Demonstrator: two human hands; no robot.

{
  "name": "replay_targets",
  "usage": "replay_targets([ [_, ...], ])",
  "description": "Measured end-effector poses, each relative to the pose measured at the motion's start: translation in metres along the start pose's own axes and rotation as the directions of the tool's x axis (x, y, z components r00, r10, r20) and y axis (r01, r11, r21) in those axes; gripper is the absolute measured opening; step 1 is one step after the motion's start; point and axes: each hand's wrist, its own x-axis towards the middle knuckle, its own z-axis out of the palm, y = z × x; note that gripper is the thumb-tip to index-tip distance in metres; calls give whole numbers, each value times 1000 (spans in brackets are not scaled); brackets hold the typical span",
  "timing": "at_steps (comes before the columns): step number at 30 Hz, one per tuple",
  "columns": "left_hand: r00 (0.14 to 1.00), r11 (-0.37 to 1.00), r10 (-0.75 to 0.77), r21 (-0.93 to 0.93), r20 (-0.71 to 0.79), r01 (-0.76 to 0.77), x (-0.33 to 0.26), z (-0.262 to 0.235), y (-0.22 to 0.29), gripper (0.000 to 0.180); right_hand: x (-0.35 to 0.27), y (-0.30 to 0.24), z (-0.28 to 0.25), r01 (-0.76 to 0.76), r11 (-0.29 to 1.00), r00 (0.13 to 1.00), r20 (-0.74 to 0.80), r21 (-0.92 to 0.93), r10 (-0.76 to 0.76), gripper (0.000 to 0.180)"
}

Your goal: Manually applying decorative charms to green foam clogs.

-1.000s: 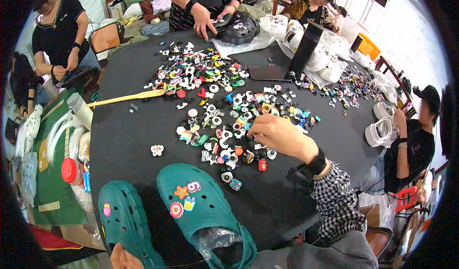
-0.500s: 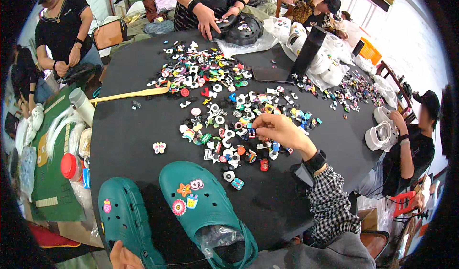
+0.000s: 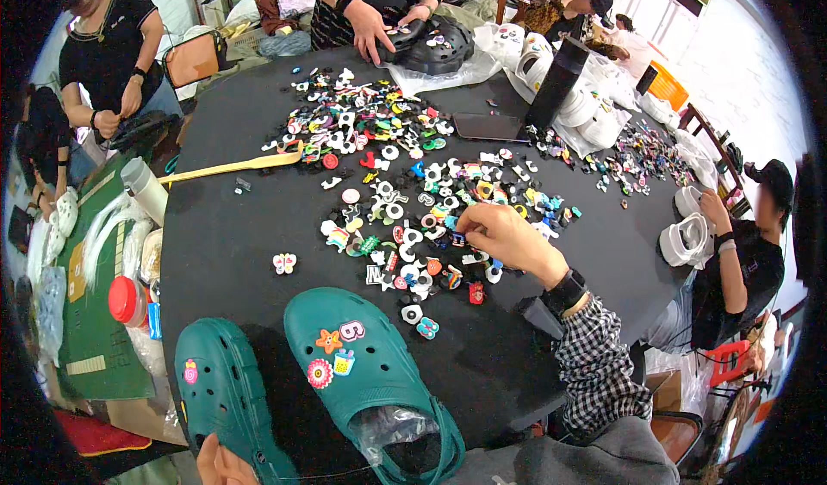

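We hold: one dark-blue shoe charm (image 3: 457, 239), right hand (image 3: 508, 237) pinching; one green clog (image 3: 222, 373), left hand (image 3: 226, 466) pinching its rim.

"Where does the view look from?"

"From the head: it is the left of two fisheye cameras, set above and behind the left hand (image 3: 226, 466) and right hand (image 3: 512, 242)."

"Facing where?"

"Down and forward, over the bench (image 3: 226, 265), past the hands to a co-worker (image 3: 376, 4) beyond them."

"How near?"

"Close. The left hand is cut by the lower edge; the right hand lies farther out, right of centre, whole in view."

"And the rim?"

"Black and rounded; the view spreads well out to both sides of the hands."
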Motion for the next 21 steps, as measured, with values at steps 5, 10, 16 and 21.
replay_targets([
  [5, 986, 967, -158, -212, -61, 142, 1, 7, 9, 44, 0, -23, 8, 115, 990, 988, -98, -87, -124, 11],
  [10, 961, 965, 253, 37, 108, -258, -3, -1, -10, 44, -4, -43, 17, 113, 992, 988, 114, -53, -106, 14],
  [16, 992, 940, -85, -323, 96, 112, 1, -7, 5, 41, 5, -37, 22, 160, 987, 974, 159, 14, -160, 15],
  [21, 984, 923, -174, -342, 30, 173, 8, 13, 20, 50, 0, -45, 13, 147, 987, 966, 205, 62, -157, 19],
])
